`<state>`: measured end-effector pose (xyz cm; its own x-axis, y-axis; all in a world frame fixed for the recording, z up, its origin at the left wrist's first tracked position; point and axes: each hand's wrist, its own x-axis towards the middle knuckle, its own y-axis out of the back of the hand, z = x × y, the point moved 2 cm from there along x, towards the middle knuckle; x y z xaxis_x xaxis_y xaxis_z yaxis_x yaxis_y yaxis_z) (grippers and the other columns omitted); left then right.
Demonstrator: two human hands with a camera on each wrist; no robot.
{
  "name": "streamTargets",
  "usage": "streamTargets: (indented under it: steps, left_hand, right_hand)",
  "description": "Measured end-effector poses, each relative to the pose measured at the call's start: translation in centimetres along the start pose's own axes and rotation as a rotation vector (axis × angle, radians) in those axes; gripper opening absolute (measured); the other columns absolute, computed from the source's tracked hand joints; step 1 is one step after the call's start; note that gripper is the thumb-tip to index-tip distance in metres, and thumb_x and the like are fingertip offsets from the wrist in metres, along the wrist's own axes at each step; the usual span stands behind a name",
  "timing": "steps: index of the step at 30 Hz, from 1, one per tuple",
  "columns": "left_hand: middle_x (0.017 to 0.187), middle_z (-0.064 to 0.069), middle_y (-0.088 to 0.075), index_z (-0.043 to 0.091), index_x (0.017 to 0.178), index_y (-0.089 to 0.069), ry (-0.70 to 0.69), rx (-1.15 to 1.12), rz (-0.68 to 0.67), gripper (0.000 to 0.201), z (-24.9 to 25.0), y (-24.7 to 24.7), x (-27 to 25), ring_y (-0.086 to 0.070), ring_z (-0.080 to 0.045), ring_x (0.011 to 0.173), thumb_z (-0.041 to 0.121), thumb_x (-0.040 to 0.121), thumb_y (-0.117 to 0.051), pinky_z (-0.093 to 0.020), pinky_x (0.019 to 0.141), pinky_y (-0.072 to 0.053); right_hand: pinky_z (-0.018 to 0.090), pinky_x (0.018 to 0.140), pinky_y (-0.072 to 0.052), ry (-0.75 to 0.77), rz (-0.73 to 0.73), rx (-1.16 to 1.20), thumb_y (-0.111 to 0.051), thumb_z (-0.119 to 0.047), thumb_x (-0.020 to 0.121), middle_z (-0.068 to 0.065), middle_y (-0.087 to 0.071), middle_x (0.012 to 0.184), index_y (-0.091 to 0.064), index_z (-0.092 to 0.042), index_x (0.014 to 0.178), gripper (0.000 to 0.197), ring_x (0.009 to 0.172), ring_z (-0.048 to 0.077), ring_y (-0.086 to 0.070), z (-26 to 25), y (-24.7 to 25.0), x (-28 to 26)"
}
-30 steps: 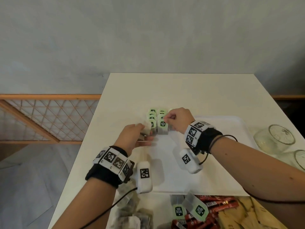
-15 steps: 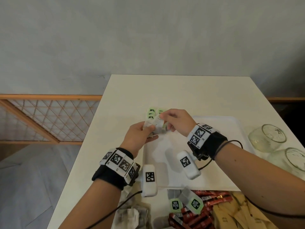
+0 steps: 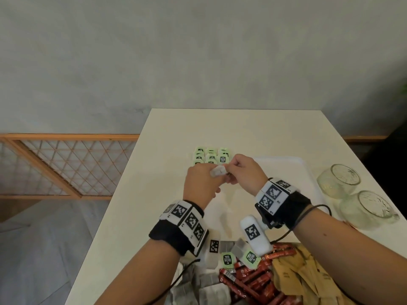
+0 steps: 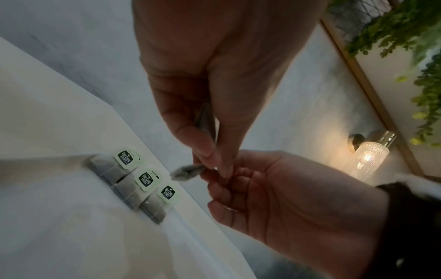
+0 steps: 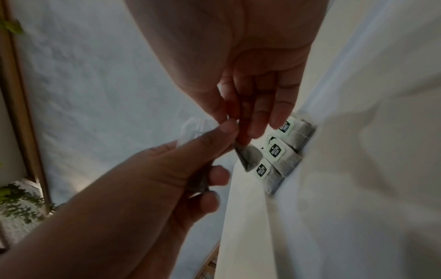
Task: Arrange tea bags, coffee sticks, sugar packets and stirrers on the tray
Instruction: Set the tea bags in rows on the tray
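Note:
Both hands meet above the white tray's (image 3: 293,170) far left part. My left hand (image 3: 203,179) grips grey tea bags, one dark bag (image 5: 198,181) tucked in its curled fingers. My right hand (image 3: 239,170) pinches one tea bag (image 3: 218,171) at the left hand's fingertips. In the wrist views that bag (image 4: 188,170) (image 5: 248,156) hangs between the fingertips of both hands. Just beyond, rows of tea bags with green tags (image 3: 211,156) lie side by side in the tray's corner (image 4: 133,181) (image 5: 281,154).
Two glass jars (image 3: 339,179) (image 3: 370,208) lie on the table right of the tray. Near the front edge is a pile of loose tea bags (image 3: 229,258), red coffee sticks (image 3: 253,280) and brown sugar packets (image 3: 295,276). A wooden lattice rail (image 3: 66,166) stands left of the table.
My right hand has come back from the rows of tea bags to the left hand. Both hands have risen slightly and now meet on one bag.

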<state>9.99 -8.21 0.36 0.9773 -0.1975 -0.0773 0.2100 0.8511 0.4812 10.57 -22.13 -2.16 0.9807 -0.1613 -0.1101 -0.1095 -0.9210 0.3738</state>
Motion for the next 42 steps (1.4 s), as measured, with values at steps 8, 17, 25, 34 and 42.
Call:
streamTargets:
  steps: [8,17,25,34,42]
  left_hand:
    - [0.053,0.000,-0.065,0.011,0.072,-0.069,0.058,-0.161,0.017,0.017,0.1,0.6,0.1,-0.056,-0.010,0.042,0.019,0.087,-0.069,-0.021,0.041,-0.045]
    - [0.086,-0.016,-0.070,-0.002,0.102,-0.067,0.269,-0.341,-0.110,0.022,-2.1,0.5,1.3,-0.062,-0.017,0.055,0.018,0.094,-0.062,-0.033,0.058,-0.060]
    - [0.103,-0.014,-0.071,0.005,0.106,-0.066,0.284,-0.290,-0.127,0.023,-4.6,2.3,3.5,-0.062,-0.019,0.076,0.013,0.100,-0.045,-0.037,0.075,-0.058]
    - [0.099,0.003,-0.065,0.021,0.113,-0.069,0.217,-0.218,-0.024,0.025,-6.3,3.1,5.0,-0.056,-0.011,0.084,0.027,0.101,-0.048,-0.039,0.085,-0.053]
    - [0.094,-0.001,-0.068,0.017,0.104,-0.068,0.210,-0.272,0.088,0.013,-7.2,3.3,5.2,-0.062,-0.016,0.087,0.021,0.093,-0.063,-0.032,0.074,-0.056]
  right_hand:
    - [0.035,0.066,-0.052,0.006,0.080,0.092,-0.065,-0.029,0.089,0.002,-0.067,0.076,-0.060,-0.009,0.084,0.021,0.058,0.017,-0.060,-1.0,2.1,-1.2]
    - [0.031,0.065,-0.052,-0.116,-0.139,-0.160,-0.063,-0.015,0.091,0.003,-0.068,0.073,-0.066,-0.011,0.086,0.007,0.063,0.016,-0.064,2.5,1.4,0.0]
    - [0.030,0.075,-0.054,-0.153,0.071,-0.334,-0.069,-0.019,0.086,0.002,-0.071,0.083,-0.069,-0.020,0.080,0.006,0.076,0.021,-0.067,4.9,1.5,3.7]
    - [0.036,0.082,-0.055,-0.030,0.051,-0.354,-0.070,-0.020,0.086,-0.003,-0.066,0.079,-0.072,-0.021,0.083,0.003,0.077,0.020,-0.064,3.8,0.3,7.4]
    - [0.033,0.083,-0.052,-0.027,0.069,-0.342,-0.070,-0.023,0.086,-0.001,-0.068,0.093,-0.068,-0.022,0.094,0.009,0.081,0.017,-0.061,3.1,0.2,7.4]
